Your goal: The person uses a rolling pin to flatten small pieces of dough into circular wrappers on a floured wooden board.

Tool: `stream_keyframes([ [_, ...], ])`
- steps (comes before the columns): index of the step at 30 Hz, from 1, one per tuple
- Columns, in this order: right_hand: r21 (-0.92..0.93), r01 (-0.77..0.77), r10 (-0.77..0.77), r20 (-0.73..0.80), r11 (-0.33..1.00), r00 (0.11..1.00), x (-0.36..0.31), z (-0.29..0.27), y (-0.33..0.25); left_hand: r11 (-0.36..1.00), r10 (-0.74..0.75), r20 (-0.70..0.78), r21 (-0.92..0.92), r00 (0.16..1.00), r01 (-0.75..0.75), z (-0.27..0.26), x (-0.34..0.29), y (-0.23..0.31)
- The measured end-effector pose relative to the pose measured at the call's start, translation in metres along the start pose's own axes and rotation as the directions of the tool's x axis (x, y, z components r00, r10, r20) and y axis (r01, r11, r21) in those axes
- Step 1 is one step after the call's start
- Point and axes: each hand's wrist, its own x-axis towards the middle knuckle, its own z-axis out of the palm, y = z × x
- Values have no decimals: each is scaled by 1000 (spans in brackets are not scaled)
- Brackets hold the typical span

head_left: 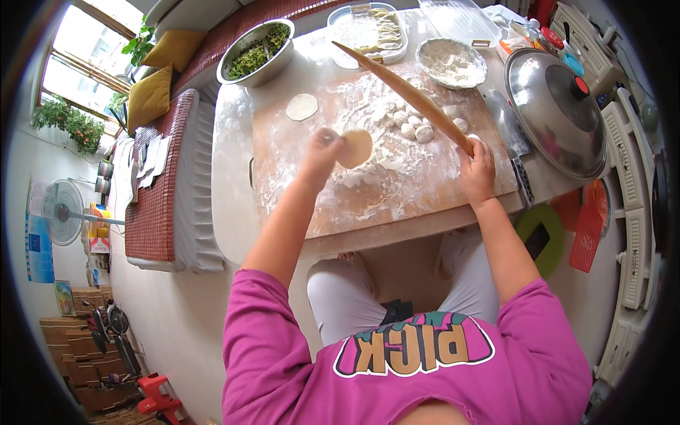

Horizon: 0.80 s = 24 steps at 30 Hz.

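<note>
Pinched in my left hand (325,153) is a thin round dough wrapper (356,149), lifted over the board and slightly blurred. My right hand (478,171) grips the near end of a long, tapered wooden rolling pin (404,90), which slants up and away to the left. Below both lies a wooden board (312,219) dusted with flour. Another flat wrapper (302,107) rests on its far left part. Several small dough pieces (409,130) sit together on the right side, partly behind the rolling pin.
At the table's far left stands a metal bowl of chopped green filling (234,51). Beyond the board are a plastic container with dumplings (388,32) and a bowl of flour (467,79). A large domed lid (545,106) and a cleaver (523,173) lie at the right.
</note>
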Motion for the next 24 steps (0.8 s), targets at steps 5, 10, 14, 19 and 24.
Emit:
stream_keyframes([
  [5, -14, -44, 44, 22, 999, 999, 1, -1, -4, 969, 10, -149, -244, 989, -46, -30, 74, 5],
  [10, 18, -65, 63, 80, 998, 995, 0, 3, -11, 974, -40, -470, -214, 882, -70, -100, 126, -38],
  [14, -15, -96, 96, 61, 995, 993, 0, -9, 3, 907, 222, -621, 414, 752, 74, -21, 97, -10],
  [19, 14, -89, 88, 70, 996, 994, 0, -2, -8, 454, 275, 81, 867, 958, -204, 32, 8, -6],
  [24, 15, -92, 91, 55, 996, 994, 0, -3, -4, 37, -269, 581, 803, 768, -594, 65, -53, 15],
])
